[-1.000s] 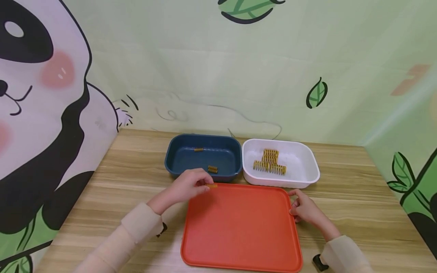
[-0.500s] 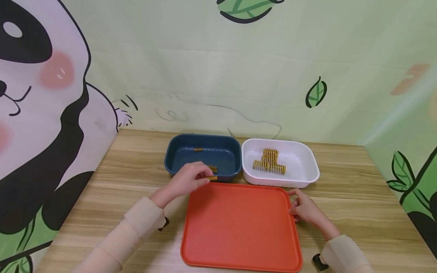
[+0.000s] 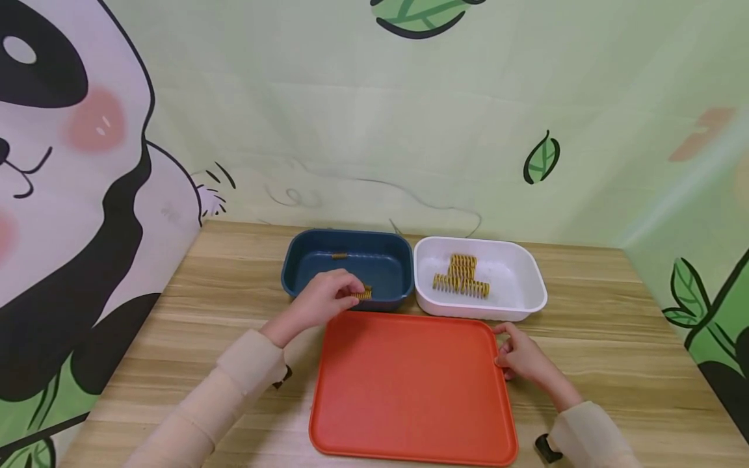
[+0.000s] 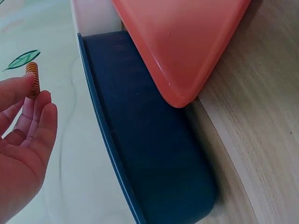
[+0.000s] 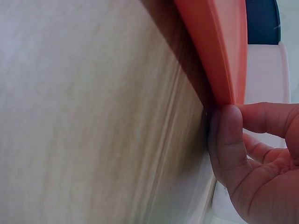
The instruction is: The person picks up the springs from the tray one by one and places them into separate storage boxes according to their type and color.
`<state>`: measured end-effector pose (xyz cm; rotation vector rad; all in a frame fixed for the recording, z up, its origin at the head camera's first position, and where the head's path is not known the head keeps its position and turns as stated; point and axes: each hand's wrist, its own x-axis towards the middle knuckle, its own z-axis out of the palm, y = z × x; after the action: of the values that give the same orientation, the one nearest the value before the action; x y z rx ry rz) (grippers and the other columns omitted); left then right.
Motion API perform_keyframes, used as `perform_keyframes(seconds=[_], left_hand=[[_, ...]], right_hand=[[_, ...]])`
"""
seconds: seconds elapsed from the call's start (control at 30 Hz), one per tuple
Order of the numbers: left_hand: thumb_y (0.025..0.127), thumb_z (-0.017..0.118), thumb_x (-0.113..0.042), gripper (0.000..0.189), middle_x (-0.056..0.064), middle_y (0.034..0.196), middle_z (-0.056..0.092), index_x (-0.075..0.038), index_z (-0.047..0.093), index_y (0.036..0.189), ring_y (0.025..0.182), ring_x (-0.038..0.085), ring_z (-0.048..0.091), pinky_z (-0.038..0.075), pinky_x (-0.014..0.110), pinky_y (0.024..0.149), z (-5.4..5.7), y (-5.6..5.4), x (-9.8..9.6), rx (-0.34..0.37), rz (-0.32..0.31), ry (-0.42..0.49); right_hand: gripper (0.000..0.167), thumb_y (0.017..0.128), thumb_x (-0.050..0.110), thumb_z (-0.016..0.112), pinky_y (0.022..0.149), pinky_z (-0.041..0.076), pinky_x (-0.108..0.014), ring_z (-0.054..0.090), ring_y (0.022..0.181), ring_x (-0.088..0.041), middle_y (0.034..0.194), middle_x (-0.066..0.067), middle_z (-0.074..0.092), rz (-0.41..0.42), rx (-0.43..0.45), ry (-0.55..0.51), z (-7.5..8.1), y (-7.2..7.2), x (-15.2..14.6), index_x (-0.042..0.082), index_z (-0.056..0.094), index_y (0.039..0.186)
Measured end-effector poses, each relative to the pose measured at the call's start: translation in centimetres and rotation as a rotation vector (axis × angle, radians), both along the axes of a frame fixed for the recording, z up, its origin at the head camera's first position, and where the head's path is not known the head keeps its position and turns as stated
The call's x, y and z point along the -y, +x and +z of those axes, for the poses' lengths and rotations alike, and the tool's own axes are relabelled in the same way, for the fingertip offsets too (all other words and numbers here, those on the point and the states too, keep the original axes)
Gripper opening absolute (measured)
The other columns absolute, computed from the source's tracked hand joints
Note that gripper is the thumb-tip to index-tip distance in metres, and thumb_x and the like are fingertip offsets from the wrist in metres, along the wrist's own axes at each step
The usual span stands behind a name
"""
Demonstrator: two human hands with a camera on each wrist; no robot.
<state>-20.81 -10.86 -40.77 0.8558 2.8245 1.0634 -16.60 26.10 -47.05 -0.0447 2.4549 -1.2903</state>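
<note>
My left hand (image 3: 328, 294) is over the front of the dark blue bin (image 3: 386, 244). Between thumb and fingers it pinches a small brass-coloured coil spring (image 4: 32, 79), raised above the bin's rim in the left wrist view. A similar short spring (image 3: 339, 256) lies toward the back of that bin; another is mostly hidden behind the held one. At the far right corner of the red tray (image 3: 415, 390), my right hand (image 3: 521, 354) grips the edge, thumb and fingertips (image 5: 230, 119) meeting at the corner in the right wrist view.
A white bin (image 3: 515, 283) stands against the blue one on the right, with several larger gold springs (image 3: 462, 276) grouped inside. Both bins sit behind the tray on a wooden table (image 3: 591, 305). A printed cloth wall (image 3: 328, 130) rises at the back.
My left hand has moved away from me with the spring, from over the tray's far left edge to over the blue bin. The right hand stays at the tray's corner.
</note>
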Motion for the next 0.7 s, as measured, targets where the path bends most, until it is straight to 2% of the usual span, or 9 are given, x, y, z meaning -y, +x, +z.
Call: perform_keyframes(seconds=[0.33, 0.7], left_hand=[[0.080, 0.061, -0.009, 0.015, 0.008, 0.089, 0.060, -0.005, 0.063, 0.094, 0.078, 0.016, 0.053, 0.046, 0.028, 0.071, -0.5, -1.1, 0.1, 0.026, 0.058, 0.014], [0.080, 0.061, -0.009, 0.014, 0.006, 0.089, 0.059, -0.007, 0.062, 0.093, 0.078, 0.017, 0.054, 0.047, 0.030, 0.073, -1.5, -2.1, 0.4, 0.020, 0.100, -0.001]], right_hand=[[0.050, 0.071, -0.012, 0.051, 0.043, 0.045, -0.028, 0.047, 0.044, -0.014, 0.063, -0.007, 0.046, 0.006, 0.004, -0.001, -0.2, -0.1, -0.2, -0.007, 0.034, 0.119], [0.050, 0.071, -0.011, 0.051, 0.043, 0.045, -0.028, 0.047, 0.045, -0.014, 0.063, -0.008, 0.047, 0.004, 0.002, -0.009, 0.1, 0.0, -0.1, -0.007, 0.035, 0.118]])
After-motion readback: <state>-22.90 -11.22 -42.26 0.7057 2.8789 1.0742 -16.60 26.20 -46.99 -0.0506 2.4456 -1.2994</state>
